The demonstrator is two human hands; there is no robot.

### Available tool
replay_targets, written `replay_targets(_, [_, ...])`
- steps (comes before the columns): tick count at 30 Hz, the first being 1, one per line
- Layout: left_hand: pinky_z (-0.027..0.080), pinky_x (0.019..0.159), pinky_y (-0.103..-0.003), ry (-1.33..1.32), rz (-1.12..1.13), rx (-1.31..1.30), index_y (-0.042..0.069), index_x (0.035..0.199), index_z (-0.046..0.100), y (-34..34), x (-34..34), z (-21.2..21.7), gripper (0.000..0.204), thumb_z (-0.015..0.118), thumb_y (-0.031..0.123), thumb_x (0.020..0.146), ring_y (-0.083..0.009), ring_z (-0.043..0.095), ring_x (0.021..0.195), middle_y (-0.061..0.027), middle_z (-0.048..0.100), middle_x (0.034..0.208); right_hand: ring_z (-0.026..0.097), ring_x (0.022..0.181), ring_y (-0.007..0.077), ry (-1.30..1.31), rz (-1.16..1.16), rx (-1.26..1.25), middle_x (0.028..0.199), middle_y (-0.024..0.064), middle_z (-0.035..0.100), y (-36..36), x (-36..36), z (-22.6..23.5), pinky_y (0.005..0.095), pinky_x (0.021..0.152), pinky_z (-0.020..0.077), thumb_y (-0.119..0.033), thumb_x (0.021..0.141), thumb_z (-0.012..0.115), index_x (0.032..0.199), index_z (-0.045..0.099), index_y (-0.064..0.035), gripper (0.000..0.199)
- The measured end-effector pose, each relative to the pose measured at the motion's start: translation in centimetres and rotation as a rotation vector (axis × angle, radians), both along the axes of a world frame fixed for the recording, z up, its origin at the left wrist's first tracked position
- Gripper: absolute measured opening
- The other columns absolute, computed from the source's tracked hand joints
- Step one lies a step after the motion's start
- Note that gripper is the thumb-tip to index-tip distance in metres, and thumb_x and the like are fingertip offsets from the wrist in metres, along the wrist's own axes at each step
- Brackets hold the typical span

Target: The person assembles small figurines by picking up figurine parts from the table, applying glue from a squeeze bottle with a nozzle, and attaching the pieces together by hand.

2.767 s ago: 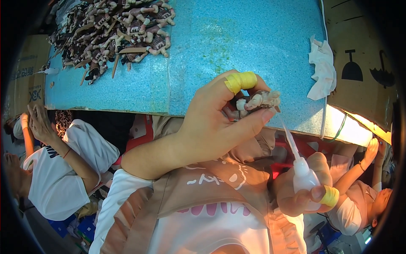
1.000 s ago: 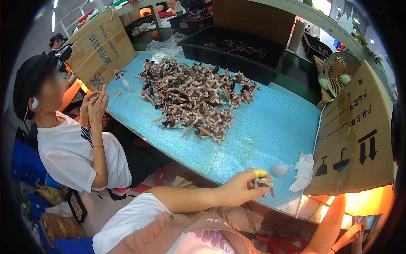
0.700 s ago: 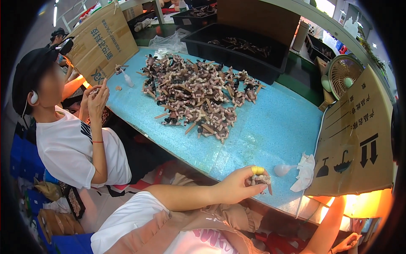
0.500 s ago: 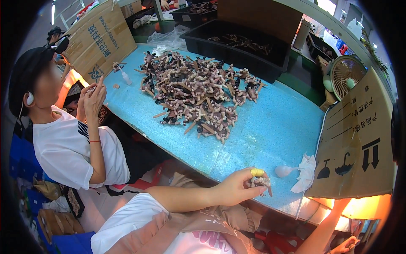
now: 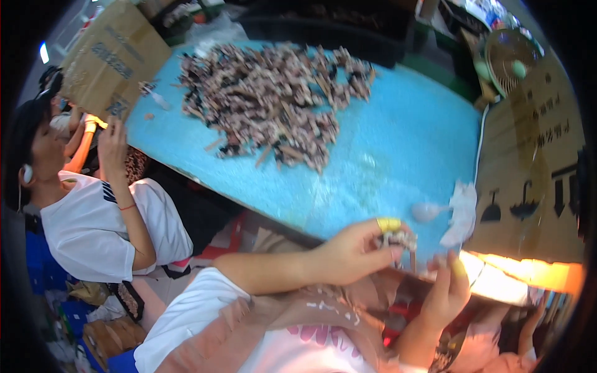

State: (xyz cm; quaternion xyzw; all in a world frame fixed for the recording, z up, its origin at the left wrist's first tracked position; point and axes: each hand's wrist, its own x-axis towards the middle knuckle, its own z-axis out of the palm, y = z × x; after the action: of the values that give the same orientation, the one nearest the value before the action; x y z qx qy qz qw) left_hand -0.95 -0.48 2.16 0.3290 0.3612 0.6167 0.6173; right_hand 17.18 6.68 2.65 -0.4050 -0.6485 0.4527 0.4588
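Note:
My left hand (image 5: 357,252), with a yellow wrap on one finger, is closed around a small painted figurine (image 5: 403,239) over the near edge of the blue table (image 5: 398,168). Close by to the right, my right hand (image 5: 446,292) is raised with thumb and fingers pinched together, also with yellow on a finger. Blur hides what small thing, if any, sits in that pinch. A big heap of similar figurines (image 5: 261,99) in brown, cream and black covers the far left of the table.
A translucent squeeze bottle (image 5: 428,212) and a crumpled white tissue (image 5: 461,211) lie right of my hands. Cardboard (image 5: 528,161) stands at the right edge, near a fan (image 5: 511,62). A co-worker (image 5: 93,230) sits at the left. Behind the heap is a black bin (image 5: 323,31).
My right hand has come up from the lower right, beside the cardboard, to near the figurine. My left hand still holds the figurine. The view has shifted, and the picture is blurrier.

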Motion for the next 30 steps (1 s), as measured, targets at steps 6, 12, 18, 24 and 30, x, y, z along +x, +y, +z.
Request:
replay_targets(6, [0.044,0.08,-0.024,0.094,-0.006,-0.021,-0.001,0.112,0.047,-1.0,-0.7,0.4,0.029,0.054,-0.001,0.084,-0.0103,0.053,0.094,-0.0069,0.055,0.105,0.057,0.081,0.0176,0.195,0.226,0.038,0.093,0.0127,0.056,0.9,-3.8,0.7,0.0276,0.074,0.0462,-0.003,0.084,0.054,0.099,0.053,0.004,0.016])
replay_targets(12, [0.041,0.058,-0.023,0.425,0.176,0.08,0.002,0.101,0.056,-0.8,-0.3,-0.8,0.028,0.066,0.012,0.076,-0.0122,0.053,0.073,-0.0057,0.055,0.084,0.049,0.08,0.0155,0.258,0.346,0.072,0.094,0.0107,0.048,0.1,-3.8,0.1,0.0259,0.072,0.0418,-0.002,0.082,0.058,0.097,0.053,0.0004,0.016])
replay_targets(18, [0.039,0.064,-0.021,0.619,0.086,0.046,0.001,0.102,0.056,-0.7,-1.1,0.0,0.026,0.064,0.004,0.077,-0.0076,0.05,0.077,-0.0033,0.052,0.085,0.053,0.071,0.018,-0.023,0.291,0.431,0.086,0.0112,0.052,0.2,-3.3,0.2,0.0268,0.061,0.0441,0.003,0.077,0.061,0.094,0.056,0.0009,0.018])
replay_targets(24, [0.039,0.06,-0.021,0.558,0.103,0.029,0.001,0.101,0.056,-0.3,-0.9,-0.4,0.026,0.064,0.005,0.077,-0.0091,0.051,0.075,-0.004,0.053,0.086,0.055,0.071,0.0199,-0.112,0.27,0.507,0.084,0.0121,0.055,0.4,-2.9,0.3,0.0274,0.057,0.0447,0.004,0.075,0.062,0.093,0.056,0.0011,0.02])
replay_targets(30, [0.04,0.059,-0.021,0.66,0.1,0.108,0.001,0.102,0.056,0.0,-1.1,-0.5,0.026,0.064,0.005,0.077,-0.0103,0.051,0.073,-0.005,0.054,0.086,0.055,0.071,0.0212,-0.151,0.295,0.552,0.083,0.0118,0.055,0.5,-3.0,0.2,0.0274,0.06,0.0456,0.004,0.07,0.066,0.091,0.057,0.0004,0.023])
